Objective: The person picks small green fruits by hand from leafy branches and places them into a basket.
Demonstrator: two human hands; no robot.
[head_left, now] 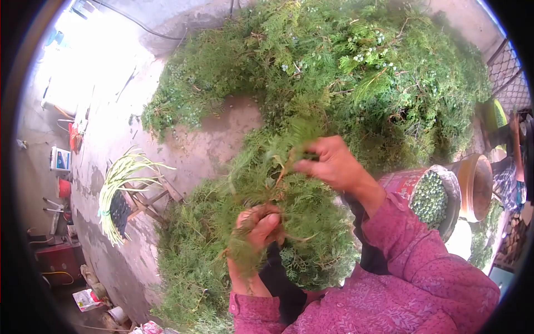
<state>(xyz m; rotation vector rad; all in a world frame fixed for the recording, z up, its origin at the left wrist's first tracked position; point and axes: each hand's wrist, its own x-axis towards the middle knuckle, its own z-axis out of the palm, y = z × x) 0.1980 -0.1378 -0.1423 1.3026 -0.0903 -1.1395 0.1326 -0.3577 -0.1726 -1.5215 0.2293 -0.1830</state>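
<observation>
My left hand (260, 225) is closed around the lower stems of a leafy evergreen sprig (281, 172), which rises from the fist toward the upper right. Beside the sprig's upper part, my right hand (328, 164) has its thumb and fingers curled in a pinch. Motion blur hides what lies between those fingertips. Under both hands spreads a heap of cut evergreen branches (194, 245). To the right of my right forearm, a red-and-white bucket (396, 182) holds many small green cones (430, 197).
A larger branch pile (345, 61) with pale cones fills the far side. Beyond the cone bucket stands a tan bucket (474, 186). On the left, long pale-green stalks (119, 181) drape over a small stool (147, 203) on the concrete floor (133, 267). A red box (58, 263) sits farther left.
</observation>
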